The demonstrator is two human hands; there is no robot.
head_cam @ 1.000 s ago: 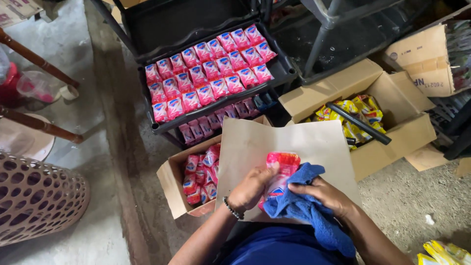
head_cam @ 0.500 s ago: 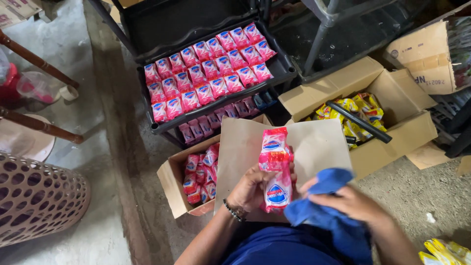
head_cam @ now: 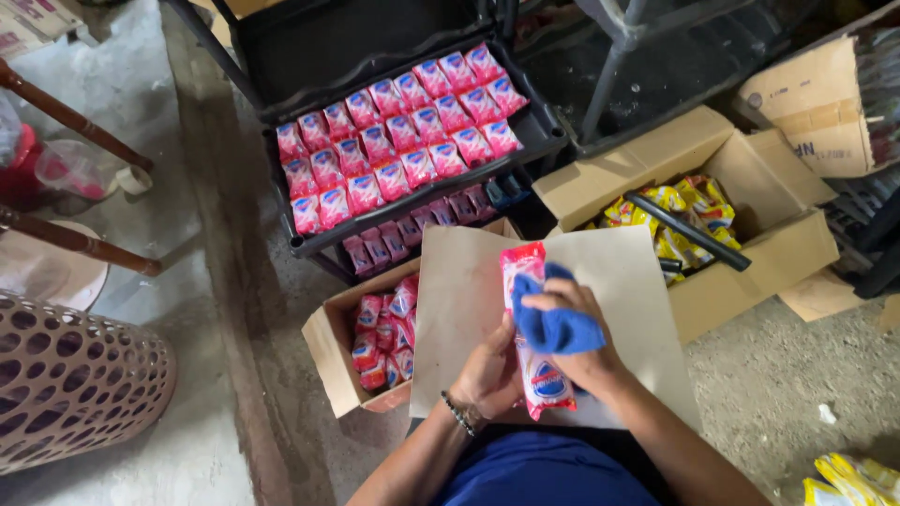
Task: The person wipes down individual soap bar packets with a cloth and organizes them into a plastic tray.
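Since before: your right hand (head_cam: 572, 323) now presses the blue cloth (head_cam: 555, 328) onto the long pink plastic packet (head_cam: 534, 328), frame centre; your left hand (head_cam: 489, 370) grips it.

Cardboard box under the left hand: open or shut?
Open. The cardboard box has its flap folded out flat, and pink packets show inside it.

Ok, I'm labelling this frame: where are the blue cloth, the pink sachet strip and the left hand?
blue cloth (head_cam: 553, 328), head view, its middle fold.
pink sachet strip (head_cam: 522, 267), head view, upper sachet.
left hand (head_cam: 487, 375), head view, back of hand.
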